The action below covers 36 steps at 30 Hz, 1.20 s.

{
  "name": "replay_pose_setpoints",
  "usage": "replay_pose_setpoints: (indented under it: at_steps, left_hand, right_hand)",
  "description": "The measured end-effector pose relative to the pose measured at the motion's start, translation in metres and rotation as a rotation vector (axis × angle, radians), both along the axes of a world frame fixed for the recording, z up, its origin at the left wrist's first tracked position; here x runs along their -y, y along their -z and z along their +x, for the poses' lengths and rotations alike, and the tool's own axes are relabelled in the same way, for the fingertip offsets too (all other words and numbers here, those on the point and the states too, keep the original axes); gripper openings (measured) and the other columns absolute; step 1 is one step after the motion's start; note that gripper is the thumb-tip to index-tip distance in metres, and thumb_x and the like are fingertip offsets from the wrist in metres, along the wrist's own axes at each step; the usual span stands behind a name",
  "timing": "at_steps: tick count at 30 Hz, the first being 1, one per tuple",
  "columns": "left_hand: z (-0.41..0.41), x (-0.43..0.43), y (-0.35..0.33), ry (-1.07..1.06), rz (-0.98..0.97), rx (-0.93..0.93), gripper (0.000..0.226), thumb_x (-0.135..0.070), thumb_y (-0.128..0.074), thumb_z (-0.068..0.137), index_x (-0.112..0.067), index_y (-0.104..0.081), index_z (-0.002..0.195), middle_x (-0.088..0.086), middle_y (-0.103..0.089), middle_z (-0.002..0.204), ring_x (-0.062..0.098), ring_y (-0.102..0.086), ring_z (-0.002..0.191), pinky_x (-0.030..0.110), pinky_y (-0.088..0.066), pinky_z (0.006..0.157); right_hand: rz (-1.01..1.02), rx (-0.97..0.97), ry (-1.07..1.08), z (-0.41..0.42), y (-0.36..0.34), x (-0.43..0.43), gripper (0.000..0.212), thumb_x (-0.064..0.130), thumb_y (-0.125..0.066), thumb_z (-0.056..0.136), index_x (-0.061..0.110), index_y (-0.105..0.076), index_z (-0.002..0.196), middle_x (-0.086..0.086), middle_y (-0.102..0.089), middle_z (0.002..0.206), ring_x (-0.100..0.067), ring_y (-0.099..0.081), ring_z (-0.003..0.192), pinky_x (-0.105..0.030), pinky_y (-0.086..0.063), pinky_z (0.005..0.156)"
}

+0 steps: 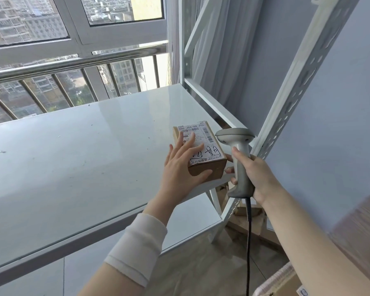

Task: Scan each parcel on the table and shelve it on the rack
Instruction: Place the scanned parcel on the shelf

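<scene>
A small brown cardboard parcel (207, 144) with a white barcode label on top sits near the front right corner of the white rack shelf (83, 146). My left hand (179, 165) lies over its left side, fingers spread across the label and thumb against its near face. Just right of the parcel, my right hand (256, 174) grips the handle of a grey barcode scanner (237, 150). The scanner stands upright with its head above the shelf edge, and its black cable hangs down.
White perforated rack uprights (297, 86) rise at the right, beside a blue wall. A lower shelf (192, 218) lies beneath. Windows and a steel railing (73, 63) stand behind the rack. A wooden table corner (363, 238) and another box (286, 283) sit at the bottom right.
</scene>
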State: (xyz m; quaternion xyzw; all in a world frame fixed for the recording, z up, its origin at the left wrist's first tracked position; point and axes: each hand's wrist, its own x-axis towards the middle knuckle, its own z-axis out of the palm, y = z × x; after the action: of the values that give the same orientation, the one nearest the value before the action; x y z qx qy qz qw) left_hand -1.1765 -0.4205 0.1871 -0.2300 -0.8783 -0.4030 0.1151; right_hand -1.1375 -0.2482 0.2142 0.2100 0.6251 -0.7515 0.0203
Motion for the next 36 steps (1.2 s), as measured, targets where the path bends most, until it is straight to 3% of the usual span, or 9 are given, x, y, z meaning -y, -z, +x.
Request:
replay_pose_setpoints:
  at_steps: [5,8,12,14,18,25,31,36]
  left_hand:
    - [-0.015,-0.005,0.007,-0.055,-0.031,-0.039,0.054,-0.034,-0.074,0.075,-0.026,-0.056,0.125,-0.01,-0.04,0.146,0.009,-0.015,0.143,0.032,-0.016,0.11]
    - [-0.026,-0.009,0.006,-0.072,-0.08,-0.054,0.053,-0.039,-0.072,0.077,-0.027,-0.055,0.125,-0.011,-0.039,0.147,0.009,-0.016,0.143,0.034,-0.016,0.111]
    - [-0.048,-0.014,0.003,-0.092,-0.156,-0.056,0.054,-0.042,-0.067,0.08,-0.026,-0.051,0.129,-0.009,-0.035,0.15,0.012,-0.013,0.144,0.035,-0.012,0.115]
    - [-0.06,-0.017,0.003,-0.103,-0.169,-0.051,0.055,-0.041,-0.067,0.081,-0.025,-0.05,0.13,-0.009,-0.034,0.15,0.012,-0.013,0.144,0.035,-0.016,0.114]
    - [-0.082,-0.021,0.003,-0.126,-0.138,-0.019,0.053,-0.037,-0.069,0.08,-0.024,-0.051,0.129,-0.01,-0.034,0.15,0.011,-0.012,0.144,0.036,-0.031,0.107]
    - [-0.113,-0.025,0.003,-0.133,-0.135,-0.024,0.054,-0.032,-0.071,0.08,-0.019,-0.052,0.128,-0.005,-0.035,0.15,0.015,-0.013,0.145,0.033,-0.027,0.108]
    - [-0.128,-0.027,0.003,-0.152,-0.145,-0.027,0.052,-0.031,-0.071,0.079,-0.019,-0.053,0.126,-0.007,-0.036,0.15,0.014,-0.013,0.144,0.034,-0.03,0.105]
    - [-0.136,-0.029,0.002,-0.156,-0.145,-0.023,0.052,-0.03,-0.071,0.079,-0.018,-0.053,0.127,-0.005,-0.036,0.15,0.015,-0.014,0.144,0.036,-0.03,0.106]
  right_hand:
    - [-0.013,-0.028,0.037,0.0,-0.001,-0.001,0.019,0.037,-0.063,0.087,0.018,-0.067,0.087,0.009,-0.074,0.074,-0.009,-0.062,0.053,-0.022,-0.045,0.04]
    - [-0.025,-0.021,0.061,0.0,0.0,-0.004,0.021,0.038,-0.063,0.086,0.017,-0.067,0.09,0.003,-0.072,0.079,-0.008,-0.058,0.048,-0.021,-0.044,0.04]
    - [-0.049,-0.028,0.063,0.001,0.002,-0.007,0.026,0.038,-0.062,0.087,0.015,-0.068,0.095,0.001,-0.072,0.104,-0.009,-0.057,0.059,-0.021,-0.045,0.042]
    - [-0.053,-0.02,0.056,0.0,0.003,-0.009,0.03,0.038,-0.061,0.088,0.012,-0.068,0.099,0.001,-0.071,0.108,-0.007,-0.057,0.054,-0.02,-0.044,0.042]
    - [-0.072,0.004,0.032,0.001,0.006,-0.016,0.035,0.039,-0.06,0.087,0.009,-0.067,0.104,-0.008,-0.071,0.106,-0.007,-0.054,0.044,-0.021,-0.043,0.041]
    - [-0.114,0.007,-0.017,-0.005,0.01,-0.022,0.037,0.034,-0.054,0.091,0.007,-0.06,0.115,-0.003,-0.066,0.12,-0.006,-0.057,0.045,-0.02,-0.043,0.04]
    - [-0.151,0.006,-0.043,-0.012,0.015,-0.025,0.032,0.034,-0.055,0.091,0.011,-0.061,0.113,-0.001,-0.067,0.119,-0.01,-0.062,0.057,-0.02,-0.043,0.039]
    - [-0.141,-0.004,-0.064,-0.017,0.018,-0.027,0.034,0.035,-0.055,0.09,0.008,-0.062,0.111,0.0,-0.069,0.116,-0.011,-0.06,0.054,-0.02,-0.043,0.04]
